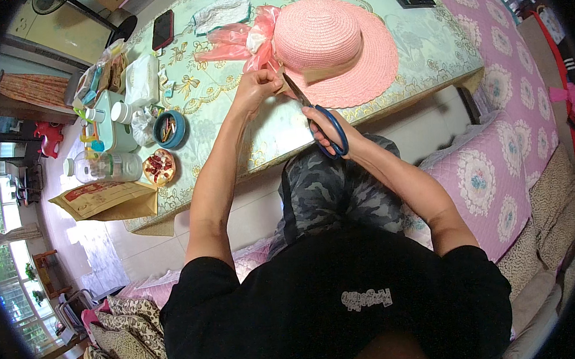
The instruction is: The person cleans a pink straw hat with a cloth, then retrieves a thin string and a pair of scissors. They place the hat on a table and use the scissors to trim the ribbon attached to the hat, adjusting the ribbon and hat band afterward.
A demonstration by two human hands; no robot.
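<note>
A pink woven sun hat [327,36] lies on the table, with a tan ribbon band [330,71] round its crown and a sheer pink bow [257,39] at its left side. My left hand [257,92] pinches a tan end of ribbon [281,82] beside the brim. In my right hand [331,129] is a pair of scissors with dark blue handles [340,135]. The blades point up and left and lie right at the tan piece; whether they are parted is hard to tell.
On the cloth-covered table [225,149] stand a blue bowl [170,129], a cut pomegranate [159,167], a paper bag [109,199] and a plastic jar [109,166]. Farther back lie a phone [163,30], a folded cloth [222,12] and a remote control [415,1].
</note>
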